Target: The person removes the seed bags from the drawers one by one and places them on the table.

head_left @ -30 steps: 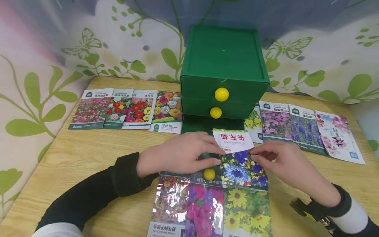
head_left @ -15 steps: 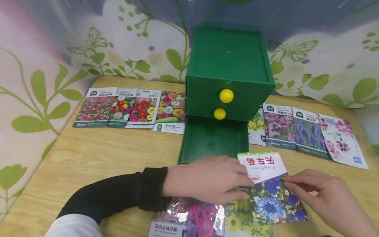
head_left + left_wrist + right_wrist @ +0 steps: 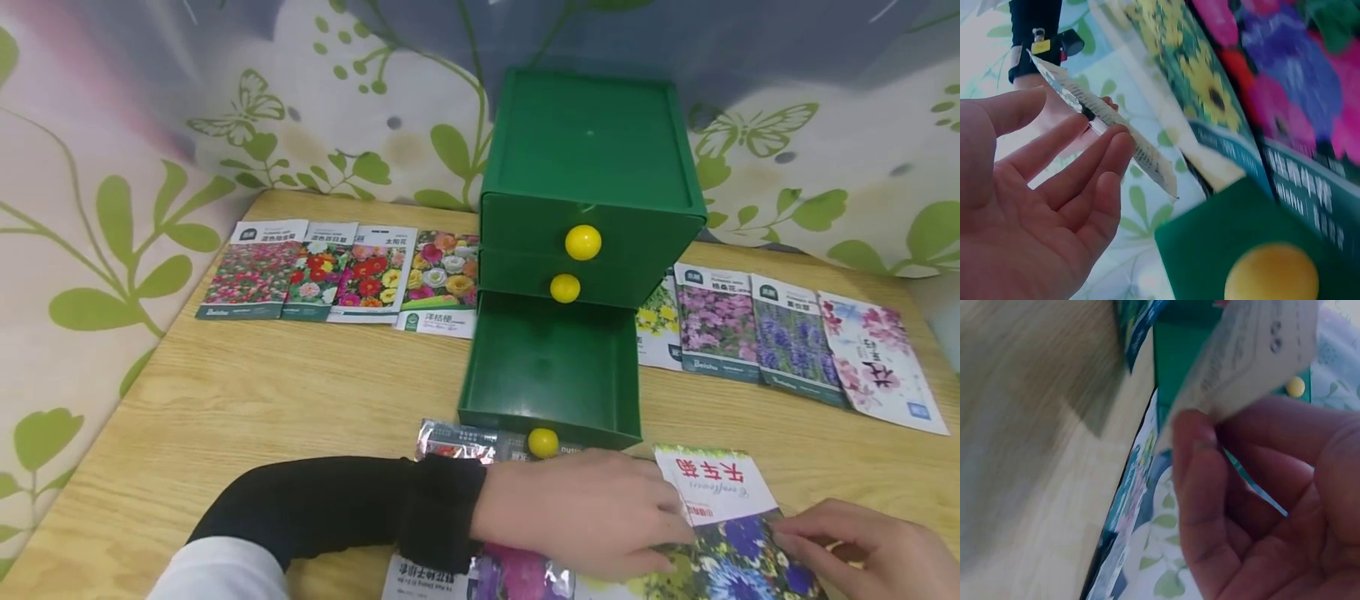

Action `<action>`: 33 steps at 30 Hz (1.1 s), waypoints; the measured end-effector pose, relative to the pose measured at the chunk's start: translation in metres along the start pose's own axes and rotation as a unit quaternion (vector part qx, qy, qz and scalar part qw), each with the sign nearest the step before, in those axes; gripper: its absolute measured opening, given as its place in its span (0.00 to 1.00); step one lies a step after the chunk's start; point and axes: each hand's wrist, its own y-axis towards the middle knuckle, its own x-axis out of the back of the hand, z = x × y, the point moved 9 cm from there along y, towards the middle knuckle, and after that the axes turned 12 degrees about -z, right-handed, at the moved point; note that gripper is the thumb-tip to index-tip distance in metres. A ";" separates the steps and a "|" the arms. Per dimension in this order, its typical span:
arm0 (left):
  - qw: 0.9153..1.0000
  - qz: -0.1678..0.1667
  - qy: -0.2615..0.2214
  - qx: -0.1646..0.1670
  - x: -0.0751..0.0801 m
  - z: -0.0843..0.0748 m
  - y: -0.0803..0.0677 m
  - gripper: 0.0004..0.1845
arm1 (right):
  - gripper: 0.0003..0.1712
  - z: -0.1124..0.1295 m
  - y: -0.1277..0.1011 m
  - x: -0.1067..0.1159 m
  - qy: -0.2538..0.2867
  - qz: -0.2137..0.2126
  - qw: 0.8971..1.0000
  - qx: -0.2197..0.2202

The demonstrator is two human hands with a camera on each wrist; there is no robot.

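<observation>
A seed packet (image 3: 731,542) with blue cornflowers and a white top is at the lower right of the head view, raised off the table. My right hand (image 3: 862,542) pinches its right edge between thumb and fingers; the right wrist view shows the packet's pale printed back (image 3: 1254,356). My left hand (image 3: 585,512) reaches across to its left edge. In the left wrist view the left fingers (image 3: 1119,147) touch the packet, while the thumb stands apart. Beneath the left hand lie several flower seed packets (image 3: 517,575), partly covered by hand and sleeve.
A green drawer cabinet (image 3: 592,142) with yellow knobs stands at the back. Its bottom drawer (image 3: 547,367) is pulled out, with nothing visible inside. Seed packets lie in rows on the wooden table, left (image 3: 375,275) and right (image 3: 716,325) of the cabinet.
Both hands have moved right and toward the person with the cornflower packet, away from over the drawer. The drawer's inside and the table packets' upper ends have come into view.
</observation>
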 end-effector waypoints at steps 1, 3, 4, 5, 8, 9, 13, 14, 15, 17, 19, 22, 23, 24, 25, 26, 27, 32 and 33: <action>1.000 0.010 0.001 -0.002 -0.004 -0.001 0.002 0.23 | 0.08 -0.005 -0.002 -0.004 0.001 0.017 1.000 -0.009; 1.000 0.029 0.003 -0.005 -0.013 -0.004 0.006 0.23 | 0.06 -0.012 -0.006 -0.010 0.004 0.042 0.999 -0.019; 0.999 0.037 0.000 -0.004 -0.017 -0.004 0.007 0.24 | 0.04 -0.016 -0.007 -0.013 0.005 0.055 0.998 -0.025; 0.999 0.044 0.001 -0.003 -0.021 -0.004 0.008 0.24 | 0.03 -0.019 -0.009 -0.016 0.008 0.067 0.997 -0.030; 0.998 0.054 0.009 -0.001 -0.030 -0.005 0.011 0.24 | 0.02 -0.026 -0.014 -0.024 0.006 0.087 0.996 -0.036; 0.998 0.056 0.015 -0.001 -0.032 -0.006 0.011 0.24 | 0.02 -0.029 -0.015 -0.026 0.000 0.094 0.995 -0.038; 0.997 0.070 0.044 -0.004 -0.041 -0.009 0.014 0.23 | 0.02 -0.035 -0.017 -0.034 -0.026 0.104 0.994 -0.019; 0.996 0.075 0.055 -0.006 -0.044 -0.009 0.014 0.23 | 0.03 -0.037 -0.017 -0.037 -0.032 0.110 0.993 -0.017; 0.995 0.078 0.067 -0.008 -0.046 -0.010 0.015 0.23 | 0.03 -0.038 -0.017 -0.039 -0.039 0.115 0.993 -0.013; 0.993 0.082 0.084 -0.010 -0.050 -0.010 0.015 0.23 | 0.04 -0.039 -0.016 -0.042 -0.044 0.120 0.992 -0.009; 0.991 0.082 0.105 -0.011 -0.054 -0.011 0.016 0.23 | 0.06 -0.040 -0.015 -0.046 -0.046 0.132 0.990 -0.023; 0.989 0.076 0.128 -0.010 -0.055 -0.011 0.016 0.22 | 0.09 -0.041 -0.016 -0.050 -0.048 0.151 0.986 -0.044; 0.988 0.074 0.133 -0.009 -0.054 -0.011 0.016 0.22 | 0.11 -0.041 -0.016 -0.050 -0.048 0.157 0.985 -0.051; 0.988 0.073 0.138 -0.008 -0.054 -0.011 0.016 0.22 | 0.13 -0.042 -0.016 -0.051 -0.049 0.167 0.983 -0.058; 0.987 0.072 0.141 -0.008 -0.054 -0.011 0.016 0.22 | 0.13 -0.042 -0.016 -0.052 -0.052 0.174 0.982 -0.058; 0.987 0.073 0.141 -0.005 -0.054 -0.011 0.016 0.22 | 0.13 -0.041 -0.016 -0.051 -0.054 0.176 0.981 -0.055; 0.987 0.073 0.142 -0.004 -0.053 -0.011 0.016 0.22 | 0.14 -0.041 -0.015 -0.051 -0.058 0.180 0.981 -0.051; 0.988 0.076 0.137 0.006 -0.051 -0.009 0.015 0.22 | 0.16 -0.041 -0.015 -0.049 -0.069 0.187 0.979 -0.050; 0.988 0.075 0.131 0.010 -0.049 -0.008 0.015 0.22 | 0.17 -0.042 -0.015 -0.049 -0.070 0.187 0.978 -0.054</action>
